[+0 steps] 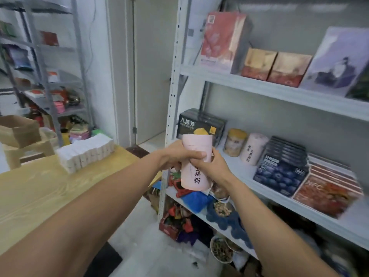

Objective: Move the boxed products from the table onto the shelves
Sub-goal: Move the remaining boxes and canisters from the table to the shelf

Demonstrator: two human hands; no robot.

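the pink canister was in the centre of the frame, upright and in the air, in front of the middle shelf and not yet on it. your left hand was wrapped around its upper part, with the thumb across the front just below the lid. your right hand was clamped on its right side a little lower. both hands had their fingers curled on it.

i think the lid was the first danger: if you pulled or twisted with the upper hand, it could come loose. the second danger was the landing place. the free space on the shelf, just right of centre, lay between the black box and the yellow-lidded jar, and it looked narrow, so a careless push could knock the jar into the second pink canister beside it.

further right stood the blue boxes. the shelf post stood just left of your hands. at the left of the frame the table carried white packs.
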